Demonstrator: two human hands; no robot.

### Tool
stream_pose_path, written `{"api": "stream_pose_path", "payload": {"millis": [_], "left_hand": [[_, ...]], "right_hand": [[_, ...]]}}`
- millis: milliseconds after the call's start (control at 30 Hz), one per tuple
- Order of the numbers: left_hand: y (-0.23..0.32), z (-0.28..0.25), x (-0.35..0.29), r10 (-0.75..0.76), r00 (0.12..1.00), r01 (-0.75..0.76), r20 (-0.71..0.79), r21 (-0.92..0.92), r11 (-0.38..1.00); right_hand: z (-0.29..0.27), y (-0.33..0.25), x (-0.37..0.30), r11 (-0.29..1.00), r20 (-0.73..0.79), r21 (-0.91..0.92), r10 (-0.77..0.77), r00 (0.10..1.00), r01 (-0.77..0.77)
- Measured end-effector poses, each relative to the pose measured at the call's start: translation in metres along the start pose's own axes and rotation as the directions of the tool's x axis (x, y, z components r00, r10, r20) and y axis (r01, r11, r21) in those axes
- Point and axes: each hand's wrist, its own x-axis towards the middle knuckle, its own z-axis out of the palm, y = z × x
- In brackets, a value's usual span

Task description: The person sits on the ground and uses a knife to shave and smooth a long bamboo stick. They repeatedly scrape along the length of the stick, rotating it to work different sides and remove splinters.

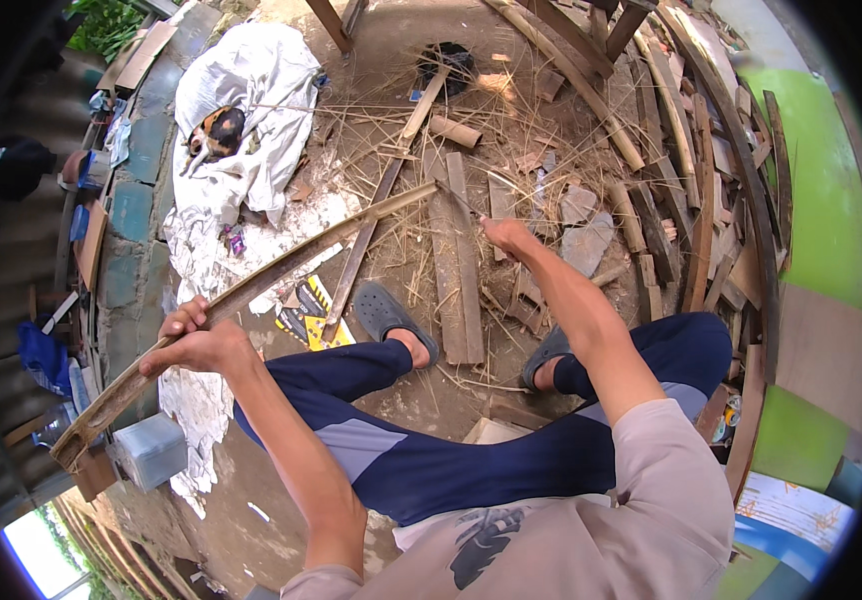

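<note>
A long split bamboo piece (291,257) slants from the lower left up to the middle of the view, its hollow side partly showing. My left hand (199,347) is wrapped round its lower half. Out in front, my right hand (509,238) is closed on a thin dark blade (460,201), seemingly a knife, whose handle is hidden in my fist. The blade's tip meets or lies very close to the bamboo's far end; contact cannot be made out. Beneath that end, two flat wooden boards (454,285) lie side by side on the ground between my feet.
A calico cat (216,133) lies curled on a white cloth (251,75) at the far left. Bamboo shavings (371,120) and broken tiles (586,240) litter the ground ahead. Stacked wood (696,200) lines the right side. A translucent plastic container (149,450) stands lower left.
</note>
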Motion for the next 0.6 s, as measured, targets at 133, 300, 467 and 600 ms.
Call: {"api": "stream_pose_path", "payload": {"millis": [133, 300, 467, 600], "left_hand": [[-0.001, -0.002, 0.004, 0.004, 1.0, -0.004, -0.009, -0.014, 1.0], [-0.004, 0.006, 0.0, -0.012, 0.996, 0.017, 0.083, -0.053, 0.998], [-0.006, -0.01, 0.008, 0.007, 0.98, 0.019, 0.198, -0.129, 0.991], [0.0, 0.004, -0.006, 0.018, 0.98, 0.01, 0.198, -0.139, 0.99]], "right_hand": [[-0.009, -0.027, -0.021, 0.989, 0.001, -0.126, -0.081, 0.997, 0.08], [0.025, 0.009, 0.003, 0.998, -0.142, -0.019, -0.054, 0.988, 0.052], [0.001, -0.019, -0.009, 0.984, 0.035, 0.128, 0.121, 0.992, -0.125], [-0.003, -0.045, -0.055, 0.976, -0.059, -0.155, -0.163, 0.985, 0.152]]}}
